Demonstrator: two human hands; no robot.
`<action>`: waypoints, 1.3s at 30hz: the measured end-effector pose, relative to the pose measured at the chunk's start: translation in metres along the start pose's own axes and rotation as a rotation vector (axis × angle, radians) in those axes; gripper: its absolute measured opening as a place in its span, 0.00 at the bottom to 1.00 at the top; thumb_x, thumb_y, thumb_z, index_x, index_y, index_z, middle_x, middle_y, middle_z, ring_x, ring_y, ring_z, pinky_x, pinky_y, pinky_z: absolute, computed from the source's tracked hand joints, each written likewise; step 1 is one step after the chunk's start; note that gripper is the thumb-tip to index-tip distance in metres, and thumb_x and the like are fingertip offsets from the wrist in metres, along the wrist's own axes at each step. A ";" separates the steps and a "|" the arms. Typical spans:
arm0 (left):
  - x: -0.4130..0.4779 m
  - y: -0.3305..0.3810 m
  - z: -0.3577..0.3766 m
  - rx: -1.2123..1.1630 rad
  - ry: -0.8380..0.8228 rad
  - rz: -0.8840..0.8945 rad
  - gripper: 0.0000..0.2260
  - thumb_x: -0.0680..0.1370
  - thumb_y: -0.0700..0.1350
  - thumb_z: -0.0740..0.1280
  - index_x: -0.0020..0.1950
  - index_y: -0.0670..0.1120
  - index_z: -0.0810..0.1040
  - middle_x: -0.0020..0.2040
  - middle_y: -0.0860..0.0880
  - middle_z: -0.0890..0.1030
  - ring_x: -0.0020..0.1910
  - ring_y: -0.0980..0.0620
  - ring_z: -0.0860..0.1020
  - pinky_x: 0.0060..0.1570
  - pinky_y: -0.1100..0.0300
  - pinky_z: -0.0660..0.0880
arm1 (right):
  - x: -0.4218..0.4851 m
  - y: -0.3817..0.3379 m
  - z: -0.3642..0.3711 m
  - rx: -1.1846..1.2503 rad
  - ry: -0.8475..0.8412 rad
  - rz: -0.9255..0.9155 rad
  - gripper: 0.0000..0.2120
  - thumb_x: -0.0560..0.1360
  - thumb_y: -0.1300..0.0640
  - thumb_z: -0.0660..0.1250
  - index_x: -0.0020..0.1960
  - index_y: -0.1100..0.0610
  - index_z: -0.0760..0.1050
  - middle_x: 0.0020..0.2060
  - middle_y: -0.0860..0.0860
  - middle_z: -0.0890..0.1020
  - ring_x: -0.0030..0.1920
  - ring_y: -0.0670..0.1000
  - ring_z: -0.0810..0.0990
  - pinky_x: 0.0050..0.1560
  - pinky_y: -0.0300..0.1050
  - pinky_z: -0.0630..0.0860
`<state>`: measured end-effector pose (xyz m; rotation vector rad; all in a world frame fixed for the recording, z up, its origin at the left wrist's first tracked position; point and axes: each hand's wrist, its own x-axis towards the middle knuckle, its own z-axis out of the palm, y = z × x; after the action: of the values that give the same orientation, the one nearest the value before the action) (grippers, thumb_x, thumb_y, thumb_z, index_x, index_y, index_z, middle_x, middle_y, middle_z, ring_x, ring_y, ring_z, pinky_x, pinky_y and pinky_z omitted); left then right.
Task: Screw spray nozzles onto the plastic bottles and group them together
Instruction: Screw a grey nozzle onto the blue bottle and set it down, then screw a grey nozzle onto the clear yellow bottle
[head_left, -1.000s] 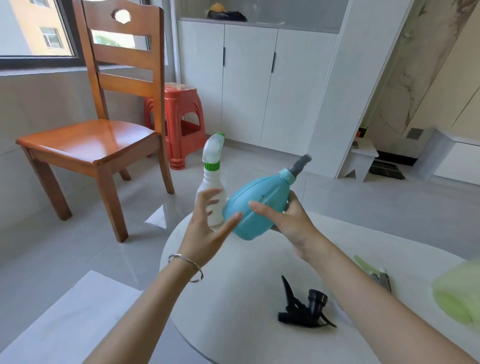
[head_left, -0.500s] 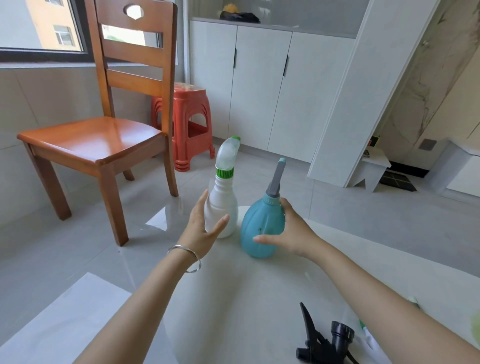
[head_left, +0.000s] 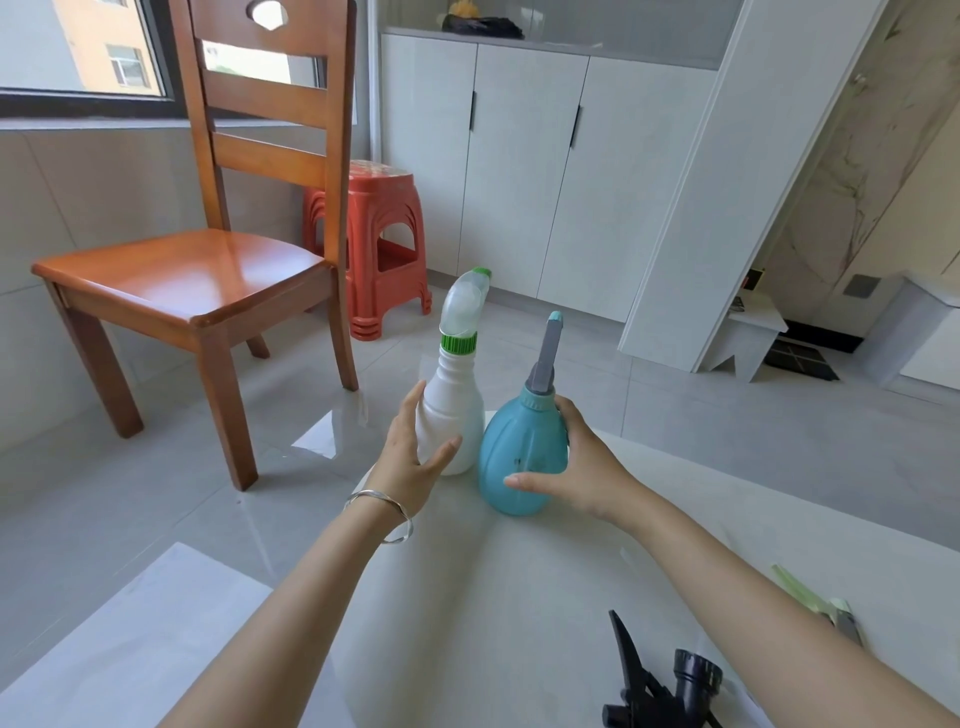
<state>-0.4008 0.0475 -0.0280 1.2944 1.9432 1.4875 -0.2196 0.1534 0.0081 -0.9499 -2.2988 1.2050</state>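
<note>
A white bottle (head_left: 458, 415) with a clear, green-collared spray nozzle stands upright at the far edge of the round white table (head_left: 467, 597). Touching its right side stands a teal bottle (head_left: 519, 462) with a grey nozzle (head_left: 545, 353) screwed on. My left hand (head_left: 415, 462) wraps the white bottle's lower body, thumb across the front. My right hand (head_left: 582, 467) holds the teal bottle from the right, thumb on its front. A loose black spray nozzle (head_left: 665, 680) lies on the table near me, under my right forearm.
A pale green nozzle with a tube (head_left: 821, 608) lies at the table's right side. Beyond the table on the floor stand a wooden chair (head_left: 197, 275), a red plastic stool (head_left: 384, 249) and white cabinets (head_left: 519, 171).
The teal bottle, held tilted in the air a second ago, now stands upright on the table against the white bottle. My left hand has moved onto the white bottle.
</note>
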 end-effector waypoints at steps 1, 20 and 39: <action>0.000 0.000 0.000 0.001 0.000 0.000 0.32 0.77 0.45 0.67 0.76 0.51 0.53 0.73 0.49 0.64 0.70 0.50 0.64 0.69 0.48 0.63 | 0.000 0.000 0.000 0.002 0.004 0.000 0.39 0.62 0.51 0.78 0.64 0.38 0.58 0.55 0.30 0.70 0.55 0.31 0.69 0.48 0.28 0.67; -0.001 0.000 0.001 -0.018 -0.014 -0.038 0.34 0.76 0.47 0.68 0.76 0.52 0.53 0.72 0.50 0.65 0.69 0.47 0.66 0.69 0.48 0.64 | 0.004 0.000 0.004 0.004 0.071 0.027 0.43 0.63 0.50 0.78 0.69 0.44 0.57 0.62 0.42 0.71 0.61 0.46 0.72 0.53 0.37 0.68; -0.102 0.084 0.022 -0.026 0.029 -0.003 0.33 0.74 0.54 0.67 0.74 0.53 0.55 0.72 0.50 0.65 0.68 0.48 0.69 0.61 0.56 0.68 | -0.155 -0.017 -0.069 0.101 0.326 -0.085 0.31 0.71 0.54 0.73 0.69 0.46 0.62 0.68 0.40 0.66 0.68 0.40 0.65 0.64 0.39 0.65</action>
<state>-0.2956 -0.0227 0.0162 1.2650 1.9358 1.5330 -0.0761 0.0756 0.0588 -0.9261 -1.9831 1.0349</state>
